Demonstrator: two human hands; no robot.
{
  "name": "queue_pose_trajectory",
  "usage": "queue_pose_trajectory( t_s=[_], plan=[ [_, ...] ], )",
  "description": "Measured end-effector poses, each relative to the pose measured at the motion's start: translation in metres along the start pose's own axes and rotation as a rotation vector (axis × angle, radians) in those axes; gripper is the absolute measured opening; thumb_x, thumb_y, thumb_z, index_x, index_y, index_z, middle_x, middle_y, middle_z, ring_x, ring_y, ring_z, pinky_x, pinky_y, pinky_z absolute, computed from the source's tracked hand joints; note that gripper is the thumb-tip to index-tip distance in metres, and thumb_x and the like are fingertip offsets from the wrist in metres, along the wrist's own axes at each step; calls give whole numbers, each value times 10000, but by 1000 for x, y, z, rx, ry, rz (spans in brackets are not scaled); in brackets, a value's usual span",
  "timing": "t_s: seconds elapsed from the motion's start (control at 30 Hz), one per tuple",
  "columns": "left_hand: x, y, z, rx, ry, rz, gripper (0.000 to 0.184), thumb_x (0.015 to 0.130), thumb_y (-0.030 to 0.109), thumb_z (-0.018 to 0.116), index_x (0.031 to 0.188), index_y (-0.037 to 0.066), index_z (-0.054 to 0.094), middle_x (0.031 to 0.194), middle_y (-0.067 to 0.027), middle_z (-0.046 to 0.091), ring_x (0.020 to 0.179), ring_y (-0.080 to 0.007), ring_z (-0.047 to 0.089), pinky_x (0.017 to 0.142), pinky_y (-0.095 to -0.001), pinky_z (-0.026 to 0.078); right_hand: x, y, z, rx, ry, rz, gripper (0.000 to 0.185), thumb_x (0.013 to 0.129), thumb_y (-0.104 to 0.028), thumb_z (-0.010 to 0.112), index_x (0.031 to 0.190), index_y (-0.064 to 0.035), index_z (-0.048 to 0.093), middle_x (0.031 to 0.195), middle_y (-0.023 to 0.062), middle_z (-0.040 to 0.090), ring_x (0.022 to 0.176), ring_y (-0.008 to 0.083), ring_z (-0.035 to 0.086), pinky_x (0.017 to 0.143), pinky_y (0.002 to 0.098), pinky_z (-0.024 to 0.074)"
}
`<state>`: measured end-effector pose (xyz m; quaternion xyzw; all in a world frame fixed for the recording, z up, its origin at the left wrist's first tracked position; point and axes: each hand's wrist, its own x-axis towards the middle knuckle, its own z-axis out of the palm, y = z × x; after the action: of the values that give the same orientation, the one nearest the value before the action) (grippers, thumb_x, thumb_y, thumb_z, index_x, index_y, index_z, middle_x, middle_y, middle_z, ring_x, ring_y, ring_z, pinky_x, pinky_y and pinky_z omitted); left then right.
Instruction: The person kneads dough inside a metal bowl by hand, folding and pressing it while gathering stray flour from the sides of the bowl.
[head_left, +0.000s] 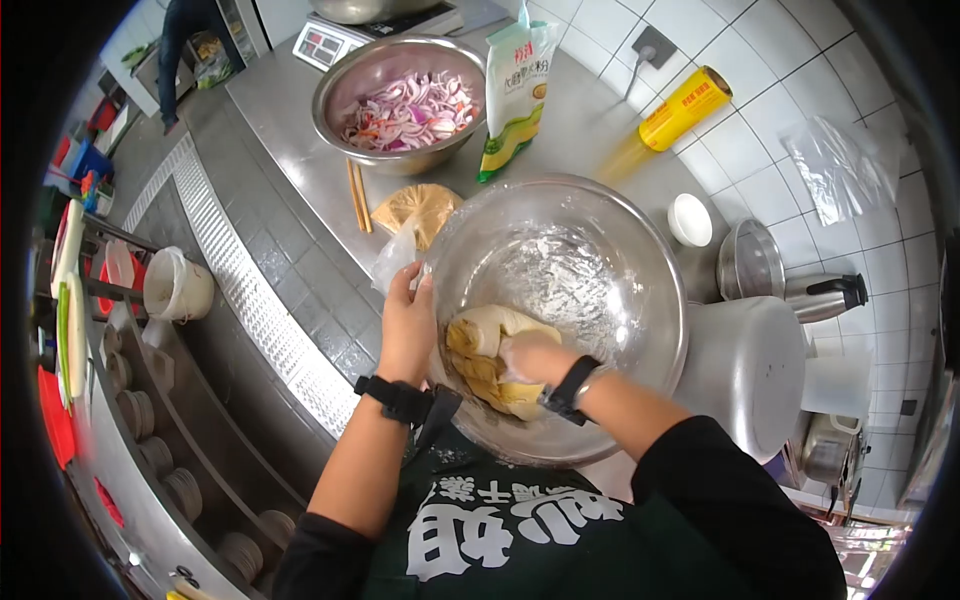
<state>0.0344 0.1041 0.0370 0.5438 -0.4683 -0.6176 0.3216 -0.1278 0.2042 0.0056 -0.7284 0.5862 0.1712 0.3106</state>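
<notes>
A large steel bowl (640, 220) has white flour smeared on its inner wall. Pale dough (520, 400) with a yellow-brown filling or paste on its left part lies at the bottom. My left hand (408, 325) grips the bowl's left rim, fingers bent over it. Pressed into the dough is my right hand (537, 360); its fingers are partly sunk in or hidden, and it seems to wear a thin clear glove. Black bands circle both wrists.
Behind stand a steel bowl of sliced red onion (410, 115), a flour bag (518, 95), chopsticks (359, 196) and a bag of brown powder (418, 212). At right are a white cup (690, 220), a strainer (752, 262) and an upturned pot (745, 370). A person's legs (180, 50) show far left.
</notes>
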Motion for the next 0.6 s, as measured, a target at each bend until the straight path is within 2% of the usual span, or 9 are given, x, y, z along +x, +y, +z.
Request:
queue_pose_trajectory(
  t_s=[0.1, 0.2, 0.23, 0.3, 0.37, 0.43, 0.47, 0.53, 0.6],
  plan=[
    [-22, 12, -13, -9, -15, 10, 373, 927, 117, 504, 1289, 31, 486, 911, -96, 569, 806, -138, 523, 759, -283, 436, -16, 50, -38, 616, 214, -201, 272, 819, -280, 618, 877, -14, 627, 809, 172, 635, 712, 326, 599, 652, 378, 487],
    [-35, 9, -15, 125, -60, -20, 417, 925, 59, 475, 1341, 46, 443, 1037, -113, 587, 881, -135, 539, 813, -279, 435, 20, 87, -102, 271, 451, -2, 225, 826, -170, 509, 737, -8, 638, 767, 221, 626, 686, 371, 607, 636, 451, 480],
    [-28, -12, -16, 68, -72, 126, 457, 917, 6, 445, 1370, 61, 415, 1183, -120, 568, 972, -130, 535, 884, -269, 416, 50, 105, -96, 113, 635, 54, 216, 817, -144, 495, 742, -15, 652, 773, 224, 628, 677, 364, 612, 632, 449, 484],
    [-31, 0, -14, 23, -87, 27, 458, 914, -4, 439, 1367, 59, 418, 1260, -123, 530, 1046, -142, 522, 924, -262, 396, 77, 71, -121, 87, 554, 347, 224, 800, -139, 494, 766, -11, 675, 785, 227, 633, 695, 352, 632, 651, 444, 500],
    [-28, 4, -16, -32, -83, -18, 460, 911, -12, 436, 1366, 55, 418, 1292, -125, 515, 1081, -150, 516, 941, -259, 387, 55, -10, -113, -77, 434, -206, 209, 755, -62, 480, 673, 14, 657, 730, 239, 610, 716, 369, 621, 633, 424, 493],
    [-22, -2, -16, -110, -63, -18, 461, 910, -15, 437, 1366, 50, 416, 1280, -125, 522, 1079, -154, 519, 937, -258, 390, 38, -50, -65, 325, 450, -246, 167, 717, -96, 555, 770, 30, 651, 830, 229, 631, 843, 376, 609, 762, 430, 480],
    [-23, -3, -18, -102, -75, -15, 461, 911, -16, 437, 1366, 49, 415, 1280, -126, 522, 1083, -154, 518, 939, -257, 389, 47, -42, -66, 301, 308, -313, 164, 739, -120, 571, 775, 27, 635, 870, 209, 637, 891, 359, 601, 793, 434, 465],
    [-24, -1, -22, -87, -94, -5, 459, 913, -17, 436, 1367, 47, 414, 1281, -128, 522, 1089, -156, 516, 942, -256, 387, 53, 4, -98, 37, 412, -553, 136, 758, -116, 563, 732, -9, 642, 825, 194, 641, 824, 353, 614, 734, 439, 478],
    [-23, -2, -24, -90, -110, -5, 458, 915, -15, 431, 1368, 48, 413, 1280, -128, 522, 1083, -149, 517, 943, -255, 386, 89, 84, -106, -171, 388, -157, 121, 754, -109, 558, 704, -47, 648, 784, 187, 638, 735, 351, 614, 665, 438, 485]
  ],
)
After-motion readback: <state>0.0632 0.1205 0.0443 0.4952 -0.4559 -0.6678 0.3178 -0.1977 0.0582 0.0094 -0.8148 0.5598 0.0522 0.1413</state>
